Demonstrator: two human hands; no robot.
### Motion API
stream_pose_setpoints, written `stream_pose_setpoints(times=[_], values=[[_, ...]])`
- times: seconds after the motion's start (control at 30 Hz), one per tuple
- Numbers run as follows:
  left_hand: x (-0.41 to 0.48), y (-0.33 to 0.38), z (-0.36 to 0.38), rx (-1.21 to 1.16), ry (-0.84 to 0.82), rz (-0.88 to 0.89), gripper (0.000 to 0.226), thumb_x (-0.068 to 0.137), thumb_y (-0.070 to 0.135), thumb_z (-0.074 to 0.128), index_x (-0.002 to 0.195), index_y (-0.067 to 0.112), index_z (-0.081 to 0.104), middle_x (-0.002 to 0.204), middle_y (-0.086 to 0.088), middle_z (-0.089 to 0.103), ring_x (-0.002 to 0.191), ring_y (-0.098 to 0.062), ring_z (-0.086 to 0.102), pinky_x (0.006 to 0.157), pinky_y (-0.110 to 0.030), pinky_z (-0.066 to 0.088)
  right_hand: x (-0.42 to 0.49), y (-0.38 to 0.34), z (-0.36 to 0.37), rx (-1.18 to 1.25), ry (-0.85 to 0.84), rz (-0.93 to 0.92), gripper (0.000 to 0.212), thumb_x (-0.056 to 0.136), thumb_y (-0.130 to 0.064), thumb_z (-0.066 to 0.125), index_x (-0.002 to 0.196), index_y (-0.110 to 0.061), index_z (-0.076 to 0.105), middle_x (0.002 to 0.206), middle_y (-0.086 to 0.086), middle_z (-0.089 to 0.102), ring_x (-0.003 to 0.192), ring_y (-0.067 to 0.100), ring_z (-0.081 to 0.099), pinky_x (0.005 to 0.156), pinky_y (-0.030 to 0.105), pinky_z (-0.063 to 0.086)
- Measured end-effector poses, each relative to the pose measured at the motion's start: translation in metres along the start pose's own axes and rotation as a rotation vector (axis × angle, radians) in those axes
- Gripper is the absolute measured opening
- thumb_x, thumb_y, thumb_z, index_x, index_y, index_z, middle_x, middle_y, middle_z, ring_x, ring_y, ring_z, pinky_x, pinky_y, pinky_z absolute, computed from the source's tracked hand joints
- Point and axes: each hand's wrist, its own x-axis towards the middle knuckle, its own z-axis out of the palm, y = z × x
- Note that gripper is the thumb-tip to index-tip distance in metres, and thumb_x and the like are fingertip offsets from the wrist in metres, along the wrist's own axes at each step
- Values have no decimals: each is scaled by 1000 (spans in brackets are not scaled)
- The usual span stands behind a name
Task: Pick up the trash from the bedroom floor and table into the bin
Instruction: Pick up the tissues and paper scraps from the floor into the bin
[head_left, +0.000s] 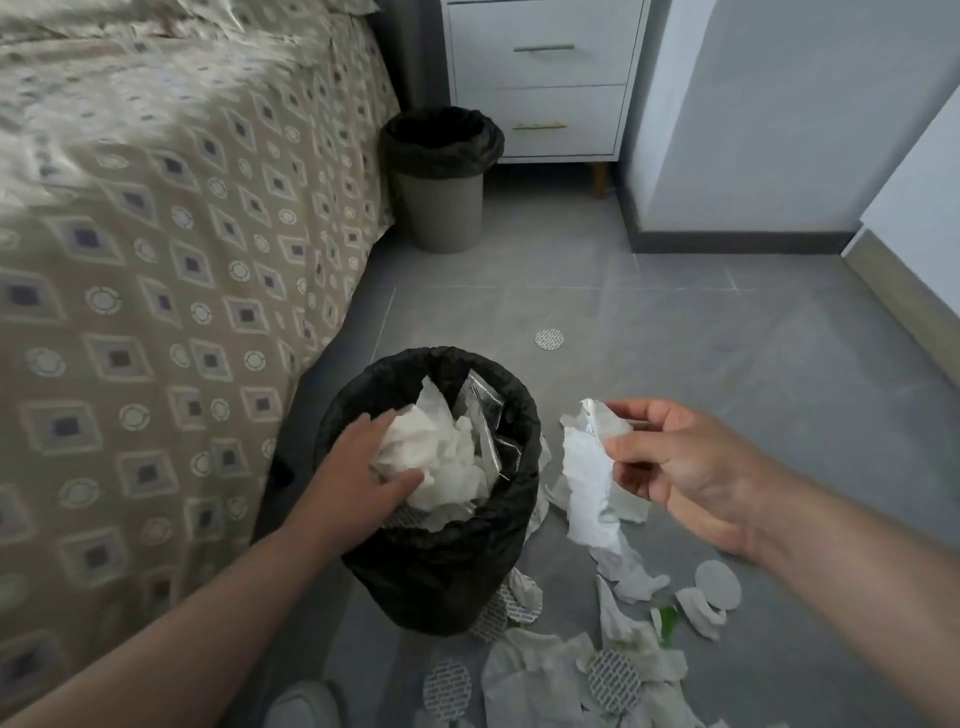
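Left hand (358, 473) over the near bin (431, 571); fingers and thumb curl round a tissue wad (447, 457) at rim level. Right hand (680, 467) just beside the bin, thumb and fingers pinching a torn paper scrap (592, 478). More litter (545, 675) on the floor (727, 338).

Risks: the bin looks nearly full, so the wad may spring back out. The light scrap could flutter wide. A hard push may tip the bin.
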Motion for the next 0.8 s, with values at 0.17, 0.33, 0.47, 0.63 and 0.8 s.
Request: stream_pose_setpoints(times=[0.17, 0.33, 0.47, 0.63, 0.8], values=[[-24, -23, -8, 147, 149, -1, 83, 76, 57, 48, 147, 21, 28, 159, 0, 9, 146, -15, 3, 116, -36, 10, -3, -3, 6, 12, -4, 0, 32, 82, 15, 57, 105, -7, 63, 84, 6, 59, 67, 13, 55, 51, 18, 52], [-36, -47, 6, 119, -25, -39, 106, 66, 78, 37, 151, 23, 7, 158, 8, -12, 137, 0, -25, 113, -27, -1, -1, -35, 47, 41, -93, -77, 31, 82, 16, 54, 101, -7, 62, 78, 5, 59, 57, 9, 56, 49, 18, 50], [-33, -48, 7, 139, -1, -21, 109, 62, 80, 28, 152, 22, 4, 156, 11, -18, 136, -1, -31, 112, -26, -3, 22, -67, 91, 118, -148, -162, 29, 82, 14, 57, 98, -10, 61, 84, 7, 61, 67, 13, 55, 51, 18, 50], [-34, -50, 5, 113, -6, -16, 108, 63, 80, 29, 151, 22, 5, 148, 17, -25, 135, -1, -32, 113, -27, -1, 67, -55, 144, 80, -161, -115, 29, 83, 14, 55, 101, -8, 59, 84, 9, 60, 67, 14, 55, 51, 18, 50], [-36, -54, 2, 95, -35, -19, 98, 71, 77, 39, 150, 29, 6, 154, 13, -24, 134, -2, -34, 115, -31, 3, 116, 14, 153, -414, 12, -69, 31, 82, 5, 56, 104, -15, 61, 99, 9, 62, 72, 19, 60, 69, 29, 55]])
